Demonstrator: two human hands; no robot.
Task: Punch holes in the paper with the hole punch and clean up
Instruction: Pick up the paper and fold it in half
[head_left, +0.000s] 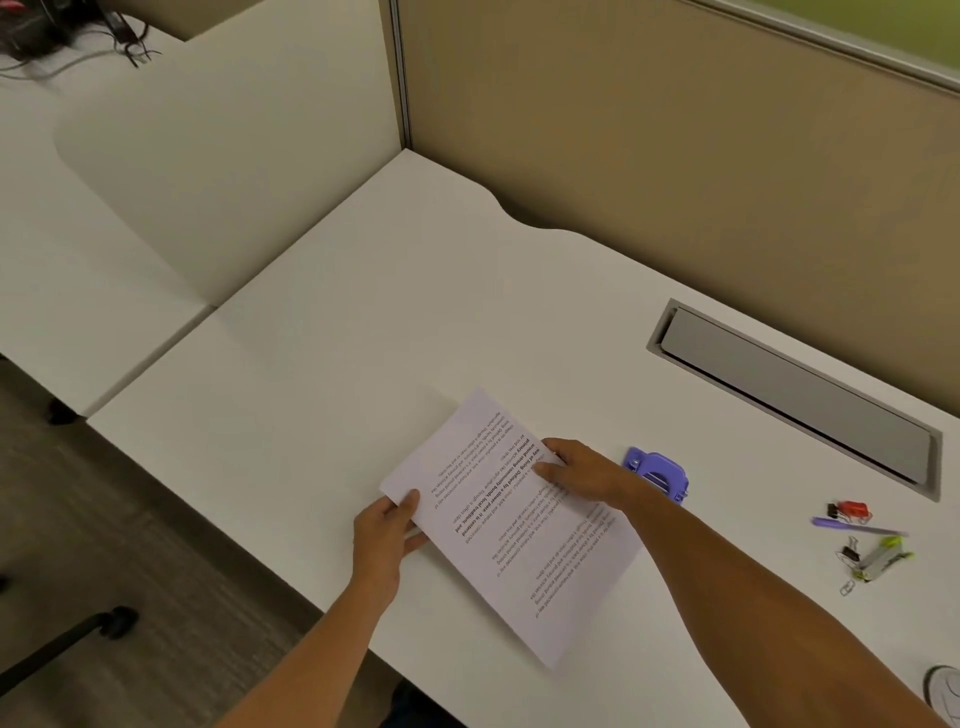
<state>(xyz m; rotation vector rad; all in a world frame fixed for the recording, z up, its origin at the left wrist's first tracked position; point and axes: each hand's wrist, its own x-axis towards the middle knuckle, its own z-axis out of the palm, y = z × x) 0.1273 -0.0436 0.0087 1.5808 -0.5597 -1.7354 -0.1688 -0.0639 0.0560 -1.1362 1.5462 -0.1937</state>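
A white sheet of printed paper (498, 525) lies slanted on the white desk (363, 338), its text upside down to me. My left hand (387, 540) pinches the sheet's left corner between thumb and fingers. My right hand (582, 470) grips the sheet's far right edge, thumb on top of the print. A small purple hole punch (662, 473) stands on the desk just right of my right hand, partly hidden behind the wrist and apart from the paper.
At the right lie a red binder clip (852, 512), a purple pen (857, 527), a yellow-green stapler (883, 558), a black binder clip and a paper clip. A grey cable hatch (795, 395) sits in the desk. Tan partition walls stand behind. A chair base shows lower left.
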